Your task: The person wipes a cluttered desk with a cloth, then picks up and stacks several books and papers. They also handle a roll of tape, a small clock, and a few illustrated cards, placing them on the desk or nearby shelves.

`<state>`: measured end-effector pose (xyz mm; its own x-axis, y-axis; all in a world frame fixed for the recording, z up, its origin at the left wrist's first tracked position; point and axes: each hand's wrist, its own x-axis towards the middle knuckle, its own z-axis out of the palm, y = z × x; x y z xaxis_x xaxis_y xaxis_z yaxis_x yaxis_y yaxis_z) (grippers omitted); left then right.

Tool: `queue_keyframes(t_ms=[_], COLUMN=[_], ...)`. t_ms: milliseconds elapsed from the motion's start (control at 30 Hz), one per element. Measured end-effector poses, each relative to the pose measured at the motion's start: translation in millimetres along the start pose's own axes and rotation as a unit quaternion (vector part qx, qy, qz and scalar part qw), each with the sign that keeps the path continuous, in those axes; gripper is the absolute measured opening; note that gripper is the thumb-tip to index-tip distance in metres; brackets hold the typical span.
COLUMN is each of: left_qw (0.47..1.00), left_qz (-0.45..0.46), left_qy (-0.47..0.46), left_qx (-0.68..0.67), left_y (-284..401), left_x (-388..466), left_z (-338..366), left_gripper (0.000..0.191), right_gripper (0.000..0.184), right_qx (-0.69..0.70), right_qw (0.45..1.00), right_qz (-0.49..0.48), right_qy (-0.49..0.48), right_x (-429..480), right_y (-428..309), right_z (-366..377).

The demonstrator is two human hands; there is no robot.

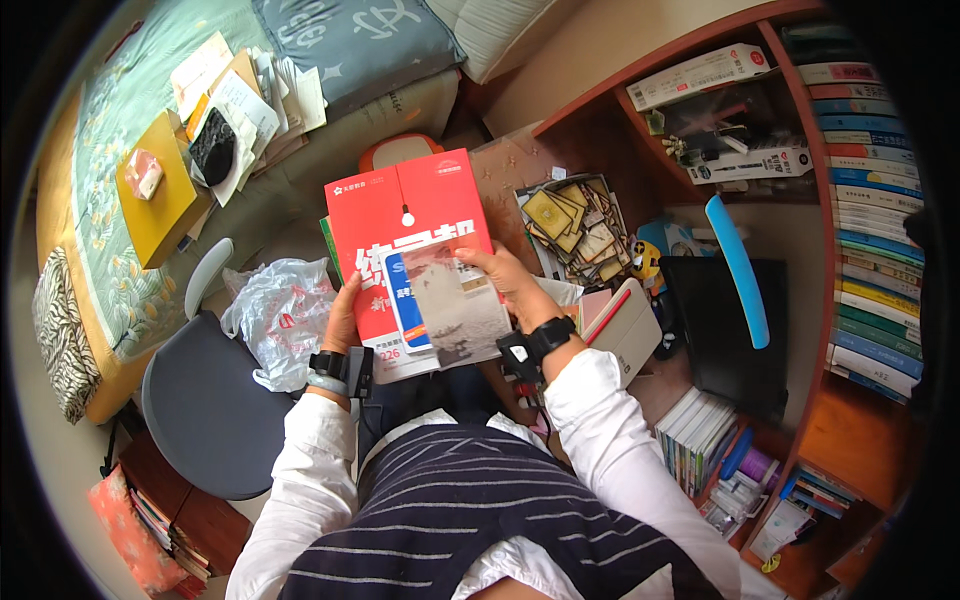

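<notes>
A stack of books is held in front of my body between both hands. Its largest visible cover is a red and white book (409, 187); a smaller blue booklet (401, 304) and a grey picture-covered booklet (457, 307) lie on top of it. My left hand (343, 315) grips the left edge of the stack. At the right edge, my right hand (510, 281) holds it with the thumb over the grey booklet. A green edge shows behind the red book on the left.
A crumpled plastic bag (285, 315) lies beside a grey chair (217, 412) on the left. Papers (247, 105) and a yellow box (154, 202) rest on the bed. To the right, a desk holds piled cards (577, 225), a dark monitor (731, 330) and upright books (694, 435).
</notes>
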<state>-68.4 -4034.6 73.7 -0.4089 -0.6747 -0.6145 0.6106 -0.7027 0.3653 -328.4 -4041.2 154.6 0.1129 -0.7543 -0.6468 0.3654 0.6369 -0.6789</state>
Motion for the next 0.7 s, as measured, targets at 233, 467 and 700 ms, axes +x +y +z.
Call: queue_keyframes(t_ms=[233, 467, 700], left_qw=[0.949, 0.816, 0.462], left_qz=[0.146, 0.123, 0.403], left_qy=[-0.153, -0.209, -0.306], left_qx=[0.232, 0.524, 0.728], left_y=[45, 68, 75], left_x=[0, 14, 59], left_z=[72, 89, 71], left_gripper=[0.057, 0.104, 0.092], right_gripper=[0.069, 0.054, 0.052], right_qx=[-0.111, -0.236, -0.32], right_qw=[0.972, 0.936, 0.89], right_qz=[-0.209, -0.255, -0.292], right_qy=[-0.009, 0.053, 0.142], right_x=[-44, -40, -62], right_y=[-47, 10, 33], right_z=[-28, -65, -79])
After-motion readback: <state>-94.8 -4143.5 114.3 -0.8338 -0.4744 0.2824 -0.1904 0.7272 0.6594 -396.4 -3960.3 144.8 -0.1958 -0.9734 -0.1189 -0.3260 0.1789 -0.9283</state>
